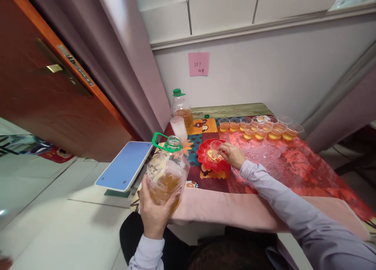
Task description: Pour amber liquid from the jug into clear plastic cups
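My left hand (155, 213) is wrapped round the lower body of a large clear plastic jug (169, 176) with a green handle, its neck uncapped and amber liquid inside. The jug is upright or nearly so at the table's left front edge. Over a red scalloped plate (202, 160), my right hand (234, 155) pinches a small clear plastic cup (216, 145) by its side. That cup appears to hold no amber liquid. Just behind the jug stands a stack of clear cups (179, 128), leaning slightly.
Several cups of amber liquid (261, 131) stand in rows at the table's back right. A second jug (183, 111), green-capped, is at the back left near a loose green cap (206, 116). A pink cloth (229, 209) covers the front edge. A blue-topped stool (125, 166) stands left.
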